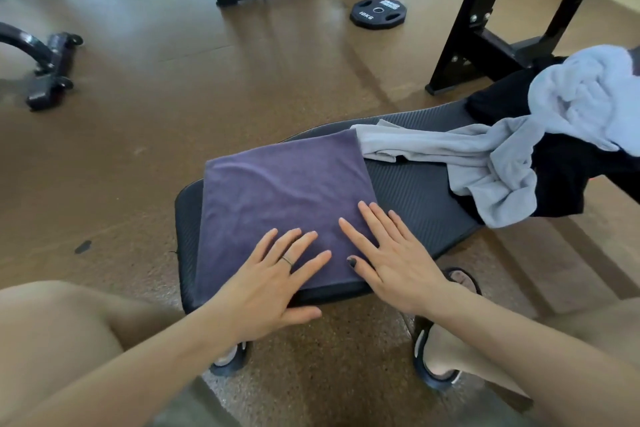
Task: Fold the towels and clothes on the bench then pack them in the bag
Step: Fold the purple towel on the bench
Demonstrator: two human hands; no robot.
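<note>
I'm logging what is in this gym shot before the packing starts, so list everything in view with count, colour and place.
purple towel: 1, purple, folded flat on the near end of the bench
bench: 1, black ribbed pad, centre
grey towel: 1, light grey, crumpled on the bench to the right
black clothing: 1 heap, black, under the grey towel at right
weight plate: 1, black, on the floor beyond the bench
rack frames: 2, black, top centre and top right
wheeled base: 1, black, far left
floor: brown
sandals: 2 in view, black, under the bench
left hand: flat on the towel's near edge, ring on one finger
right hand: flat on the towel's right corner
</note>
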